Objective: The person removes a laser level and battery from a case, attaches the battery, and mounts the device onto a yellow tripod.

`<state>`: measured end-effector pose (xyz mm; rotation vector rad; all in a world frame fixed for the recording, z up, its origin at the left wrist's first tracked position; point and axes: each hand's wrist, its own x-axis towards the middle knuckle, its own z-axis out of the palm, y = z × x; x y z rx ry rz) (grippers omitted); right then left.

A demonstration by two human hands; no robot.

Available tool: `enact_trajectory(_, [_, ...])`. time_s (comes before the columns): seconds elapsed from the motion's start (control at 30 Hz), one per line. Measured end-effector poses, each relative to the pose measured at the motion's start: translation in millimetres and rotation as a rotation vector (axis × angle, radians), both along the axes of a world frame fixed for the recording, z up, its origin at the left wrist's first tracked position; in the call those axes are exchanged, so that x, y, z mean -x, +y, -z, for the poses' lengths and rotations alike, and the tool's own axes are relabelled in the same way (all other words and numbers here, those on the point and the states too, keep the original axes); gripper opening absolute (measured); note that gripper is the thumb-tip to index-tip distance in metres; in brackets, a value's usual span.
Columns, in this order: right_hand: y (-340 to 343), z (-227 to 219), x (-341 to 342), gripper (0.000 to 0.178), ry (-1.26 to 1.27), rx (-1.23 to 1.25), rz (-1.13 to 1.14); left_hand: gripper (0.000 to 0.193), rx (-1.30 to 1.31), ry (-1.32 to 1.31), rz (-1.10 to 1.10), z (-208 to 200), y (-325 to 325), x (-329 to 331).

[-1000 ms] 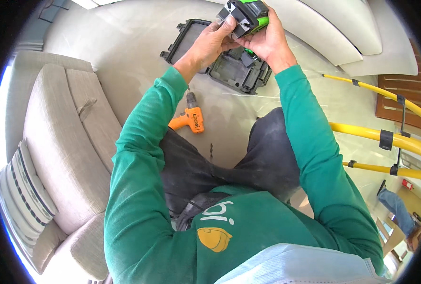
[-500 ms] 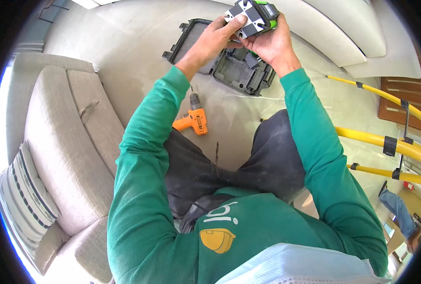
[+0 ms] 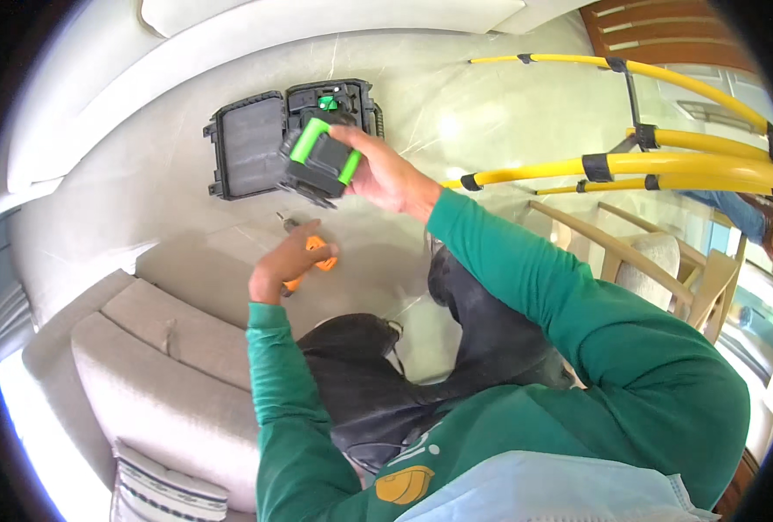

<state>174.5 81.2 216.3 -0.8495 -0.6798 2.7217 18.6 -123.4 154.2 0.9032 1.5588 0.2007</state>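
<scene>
My right hand grips a boxy black laser level with bright green edge bumpers, holding it tilted above the tool case. Its fingers wrap one side and are partly hidden behind it. My left hand is lower down, over an orange cordless drill that lies on the floor. Its fingers are apart with nothing seen in them; whether they touch the drill I cannot tell. The black hard case lies open beyond both hands, with a green-and-black item in its right half.
A beige sofa with a striped cushion stands to my left. On the right run yellow poles with black bands, close to my right arm. Behind them is a wooden chair. A white curved couch lines the far side.
My left hand has let go of the laser level and moved down over the drill. My right hand alone holds the level, now lower and turned. The view has swung right.
</scene>
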Motion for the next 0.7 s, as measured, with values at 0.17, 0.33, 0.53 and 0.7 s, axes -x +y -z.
enact_trajectory(0.17, [-42,-22,-58,0.053,-0.072,0.194,0.093,0.093,-0.047,0.100,0.038,44,-56,-48])
enact_trajectory(0.33, [-77,-46,-136,0.056,-0.114,0.437,0.119,0.078,-0.053,0.018,-0.406,14,-96,-116])
enact_trajectory(0.53, [-100,-120,-183,0.063,-0.072,0.600,0.106,0.068,-0.160,-0.226,-0.864,-87,-122,-158])
enact_trajectory(0.7, [-108,-215,-172,0.068,-0.071,0.462,0.091,0.072,-0.281,-0.334,-0.933,-207,-138,-141])
